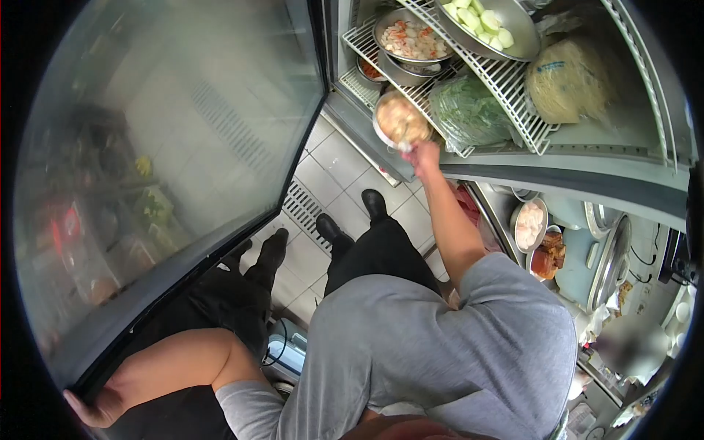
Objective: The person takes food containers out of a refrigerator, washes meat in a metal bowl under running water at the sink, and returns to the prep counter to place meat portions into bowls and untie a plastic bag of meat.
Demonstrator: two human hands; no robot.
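Okay, left hand (101, 407) curled round edge of glass door (183, 139). Right fingers closed on near rim of bowl (401, 122), just beyond fingertips, beside wire shelf (422, 100). Bowl probably stiff, fairly heavy, rim maybe slick; pale-pink pieces blurred, likely soft, prone to sliding. Best hold: opposite rims, or palm under base. Bagged greens (473, 110) right of fingers.

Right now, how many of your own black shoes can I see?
2: the left shoe at the floor grate, the right shoe farther forward on the tiles.
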